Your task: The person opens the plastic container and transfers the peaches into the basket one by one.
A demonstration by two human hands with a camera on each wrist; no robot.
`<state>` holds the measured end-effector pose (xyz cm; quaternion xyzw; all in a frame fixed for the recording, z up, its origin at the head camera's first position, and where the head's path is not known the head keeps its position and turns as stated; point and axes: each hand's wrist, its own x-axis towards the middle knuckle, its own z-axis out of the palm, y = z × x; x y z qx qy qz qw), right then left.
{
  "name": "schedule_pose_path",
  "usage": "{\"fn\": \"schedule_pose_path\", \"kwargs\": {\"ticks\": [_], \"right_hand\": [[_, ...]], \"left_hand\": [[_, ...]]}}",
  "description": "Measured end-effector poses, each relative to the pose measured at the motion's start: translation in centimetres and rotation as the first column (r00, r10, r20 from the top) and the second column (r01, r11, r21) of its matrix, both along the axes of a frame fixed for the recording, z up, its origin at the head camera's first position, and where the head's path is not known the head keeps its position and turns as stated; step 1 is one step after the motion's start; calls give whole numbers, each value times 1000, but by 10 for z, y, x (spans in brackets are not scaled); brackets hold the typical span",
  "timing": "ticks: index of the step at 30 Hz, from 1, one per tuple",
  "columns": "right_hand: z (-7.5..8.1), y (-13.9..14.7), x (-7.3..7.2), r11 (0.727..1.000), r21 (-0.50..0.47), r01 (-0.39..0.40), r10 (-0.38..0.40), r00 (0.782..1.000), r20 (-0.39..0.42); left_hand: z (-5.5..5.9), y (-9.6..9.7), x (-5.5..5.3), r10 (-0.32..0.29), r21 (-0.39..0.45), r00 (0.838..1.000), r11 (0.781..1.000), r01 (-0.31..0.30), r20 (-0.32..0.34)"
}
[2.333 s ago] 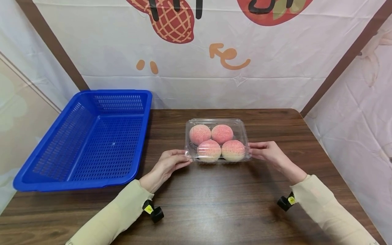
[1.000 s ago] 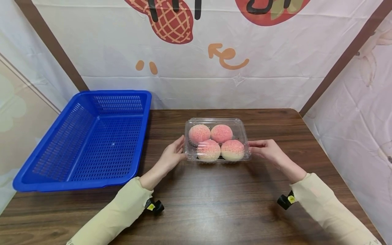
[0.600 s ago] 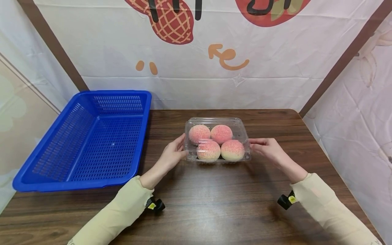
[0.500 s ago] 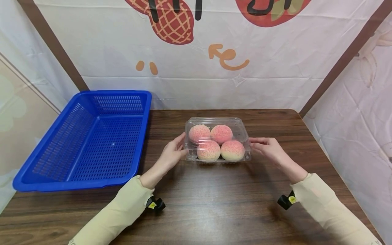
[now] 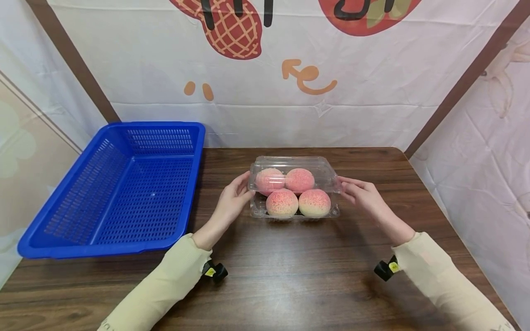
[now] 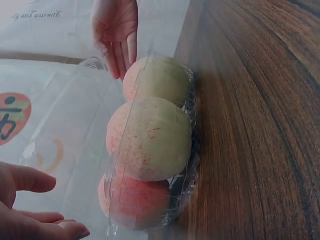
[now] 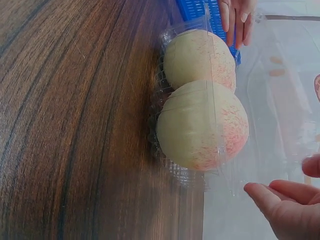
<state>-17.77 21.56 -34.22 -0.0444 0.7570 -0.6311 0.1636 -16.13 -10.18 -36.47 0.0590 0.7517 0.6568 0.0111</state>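
A clear plastic clamshell box point(image 5: 261, 214) stands on the table, holding several peaches point(image 5: 282, 202), pink above and pale yellow-green below. Its hinged lid point(image 5: 294, 162) is tilted up at the front, leaving a gap over the front peaches. My left hand point(image 5: 229, 202) holds the lid's left front corner, thumb in front and fingers behind. At the right front corner my right hand point(image 5: 362, 195) holds the lid by its fingertips. Both wrist views show a peach point(image 6: 150, 140) and a peach point(image 7: 202, 125) inside the box close up, with the raised lid partly see-through.
A large blue plastic basket point(image 5: 192, 184) with slotted walls stands left of the box, nothing in it. The brown wooden table point(image 5: 290, 276) reaches a printed cloth backdrop point(image 5: 157, 82) behind and at the sides.
The lid was down on the box and has now swung up at its front edge. My left hand shifted from the front corner to the left side, and both hands rose with the lid.
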Motion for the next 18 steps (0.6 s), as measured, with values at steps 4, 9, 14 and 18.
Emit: {"fn": "schedule_pose_path", "kwargs": {"ticks": [4,9,14,18], "right_hand": [[-2,-1,-3,998,-65,3,-5,1000,-28],[-4,-2,-7,992,-129,10,-15,999,-42],[-6,-3,-10,979,-206,5,-21,997,-77],[-7,-3,-13,975,-219,18,-34,997,-71]], "left_hand": [[-1,1,-2,22,7,1000,1000,-22,-15],[-2,2,-5,48,-15,998,999,-48,-41],[-3,3,-11,80,-18,995,997,-82,-59],[-5,4,-16,97,-19,993,995,-99,-66]]}}
